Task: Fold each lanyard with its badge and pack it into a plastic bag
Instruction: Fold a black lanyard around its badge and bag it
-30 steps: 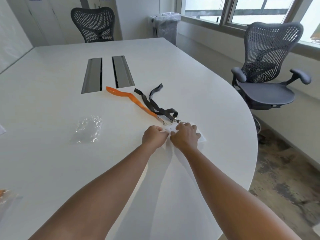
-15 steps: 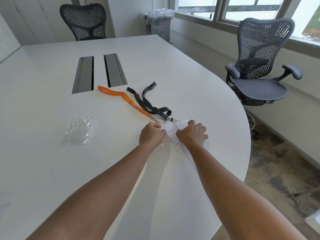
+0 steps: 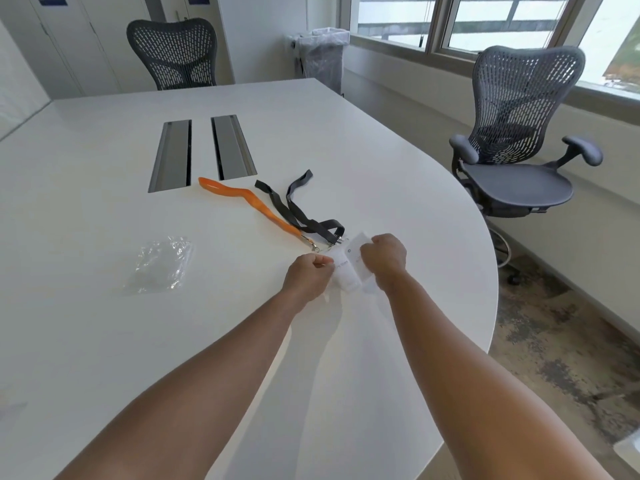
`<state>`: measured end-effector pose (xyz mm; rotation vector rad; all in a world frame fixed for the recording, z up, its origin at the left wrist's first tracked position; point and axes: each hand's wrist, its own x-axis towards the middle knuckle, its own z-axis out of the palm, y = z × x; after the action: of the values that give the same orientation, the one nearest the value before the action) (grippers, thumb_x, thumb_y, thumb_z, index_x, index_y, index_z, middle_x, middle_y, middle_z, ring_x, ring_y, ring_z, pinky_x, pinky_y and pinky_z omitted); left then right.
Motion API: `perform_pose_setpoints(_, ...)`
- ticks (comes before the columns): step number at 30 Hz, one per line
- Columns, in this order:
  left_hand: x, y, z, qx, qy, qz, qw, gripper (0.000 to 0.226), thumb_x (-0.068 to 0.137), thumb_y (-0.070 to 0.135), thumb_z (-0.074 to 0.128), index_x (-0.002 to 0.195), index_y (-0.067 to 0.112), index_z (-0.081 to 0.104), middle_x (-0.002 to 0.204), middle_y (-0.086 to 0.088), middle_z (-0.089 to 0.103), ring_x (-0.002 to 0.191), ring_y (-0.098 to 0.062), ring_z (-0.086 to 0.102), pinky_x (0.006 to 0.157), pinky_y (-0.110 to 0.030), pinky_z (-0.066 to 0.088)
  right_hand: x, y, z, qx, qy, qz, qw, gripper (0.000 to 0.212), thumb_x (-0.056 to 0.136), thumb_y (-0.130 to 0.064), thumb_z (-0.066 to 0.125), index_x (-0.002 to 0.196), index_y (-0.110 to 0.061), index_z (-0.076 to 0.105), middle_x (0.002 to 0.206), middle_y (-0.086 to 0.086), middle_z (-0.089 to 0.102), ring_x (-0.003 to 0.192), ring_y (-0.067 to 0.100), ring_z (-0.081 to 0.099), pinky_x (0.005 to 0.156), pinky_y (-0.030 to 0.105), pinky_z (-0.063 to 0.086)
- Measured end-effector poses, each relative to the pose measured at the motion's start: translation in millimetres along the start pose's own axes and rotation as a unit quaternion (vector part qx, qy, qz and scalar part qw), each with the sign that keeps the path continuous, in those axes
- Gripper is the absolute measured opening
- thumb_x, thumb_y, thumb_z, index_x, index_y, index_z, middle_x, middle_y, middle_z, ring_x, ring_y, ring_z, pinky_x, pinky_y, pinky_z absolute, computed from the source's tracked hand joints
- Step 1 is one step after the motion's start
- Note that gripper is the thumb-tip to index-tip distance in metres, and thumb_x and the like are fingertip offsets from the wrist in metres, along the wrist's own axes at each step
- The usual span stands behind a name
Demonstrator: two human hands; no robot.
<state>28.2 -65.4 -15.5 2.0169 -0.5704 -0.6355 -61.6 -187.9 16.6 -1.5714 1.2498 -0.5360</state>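
Left hand [image 3: 309, 276] pinches one white badge [image 3: 343, 271]; right hand [image 3: 385, 257] grips the second badge [image 3: 356, 250] beside it. Orange lanyard [image 3: 249, 200] and black lanyard [image 3: 298, 211] trail beyond the badges; plastic bag [image 3: 159, 265] lies left of them on the worktop [image 3: 104, 341].

Both bare forearms reach forward side by side; the left hand [image 3: 309, 271] and right hand [image 3: 385, 257] are curled, knuckles up, slightly apart.
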Motion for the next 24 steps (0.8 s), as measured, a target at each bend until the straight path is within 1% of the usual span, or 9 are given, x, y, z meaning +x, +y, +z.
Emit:
perform_pose_setpoints(2,-4,3,-6,-0.063,-0.002,-0.007,0.998,0.027,0.100,0.034,0.055,0.111,0.015,0.069,0.098,0.001,0.067,0.083,-0.016,0.063,0.081,-0.031,0.054,-5,-7,0,0.076,-0.026,-0.012,0.997,0.031,0.088,-0.006,0.050,0.116,-0.014,0.061,0.107,0.000,0.056,0.094,0.023,0.057,0.071,0.028,0.047)
perform_pose_setpoints(4,-7,8,-15,-0.112,-0.017,-0.013,0.994,0.032,0.103,0.039,0.049,0.110,0.015,0.069,0.102,-0.001,0.068,0.077,-0.014,0.063,0.072,-0.026,0.053,-11,-14,3,0.137,-0.060,-0.013,0.989,0.038,0.089,-0.005,0.051,0.124,-0.017,0.059,0.117,0.004,0.062,0.101,0.022,0.061,0.079,0.032,0.052)
perform_pose_setpoints(7,-13,15,-32,-0.140,-0.034,0.012,0.990,0.040,0.104,0.046,0.045,0.114,0.015,0.069,0.107,-0.002,0.072,0.078,-0.014,0.066,0.070,-0.025,0.051,-21,-22,9,0.175,-0.106,-0.023,0.979,0.041,0.089,-0.002,0.050,0.124,-0.021,0.057,0.109,0.003,0.068,0.095,0.019,0.064,0.086,0.037,0.055)
perform_pose_setpoints(11,-21,25,-59,-0.135,-0.002,0.073,0.988,0.024,0.105,0.034,0.050,0.110,0.018,0.066,0.100,-0.001,0.069,0.078,-0.014,0.062,0.070,-0.025,0.050,-39,-33,15,0.191,-0.164,-0.062,0.966,0.045,0.086,-0.001,0.049,0.120,-0.030,0.056,0.103,-0.005,0.074,0.107,0.022,0.067,0.097,0.044,0.054)
perform_pose_setpoints(14,-25,33,-81,-0.114,0.006,0.105,0.988,0.015,0.106,0.028,0.050,0.112,0.020,0.062,0.099,-0.001,0.067,0.082,-0.016,0.061,0.069,-0.025,0.048,-49,-45,18,0.266,-0.209,-0.062,0.939,0.047,0.091,-0.002,0.048,0.132,-0.025,0.056,0.116,0.002,0.072,0.108,0.026,0.067,0.093,0.043,0.056)
perform_pose_setpoints(16,-28,39,-97,-0.099,0.010,0.125,0.987,0.015,0.107,0.025,0.048,0.114,0.020,0.060,0.105,-0.002,0.067,0.084,-0.016,0.060,0.070,-0.025,0.047,-58,-58,18,0.333,-0.240,-0.053,0.911,0.042,0.096,-0.004,0.041,0.132,-0.019,0.056,0.118,0.011,0.071,0.097,0.028,0.070,0.084,0.042,0.053)
perform_pose_setpoints(18,-34,46,-113,-0.097,0.013,0.147,0.984,0.015,0.107,0.023,0.047,0.114,0.018,0.060,0.104,-0.001,0.067,0.083,-0.014,0.058,0.072,-0.026,0.045,-64,-69,21,0.375,-0.272,-0.059,0.884,0.045,0.096,-0.002,0.033,0.131,-0.018,0.055,0.119,0.018,0.069,0.093,0.032,0.067,0.085,0.046,0.051)
perform_pose_setpoints(21,-45,52,-134,-0.090,-0.003,0.181,0.979,0.022,0.107,0.021,0.048,0.121,0.008,0.060,0.100,0.002,0.067,0.082,-0.015,0.056,0.076,-0.028,0.044,-74,-82,28,0.338,-0.306,-0.100,0.885,0.044,0.095,-0.004,0.039,0.130,-0.021,0.061,0.110,0.013,0.071,0.098,0.032,0.067,0.082,0.043,0.055)
perform_pose_setpoints(24,-58,53,-151,-0.075,-0.036,0.212,0.974,0.023,0.107,0.019,0.049,0.122,0.008,0.061,0.098,0.005,0.067,0.082,-0.012,0.055,0.076,-0.025,0.044,-87,-91,37,0.236,-0.344,-0.165,0.894,0.023,0.097,-0.014,0.055,0.109,-0.023,0.072,0.090,-0.001,0.077,0.086,0.021,0.071,0.078,0.037,0.059)
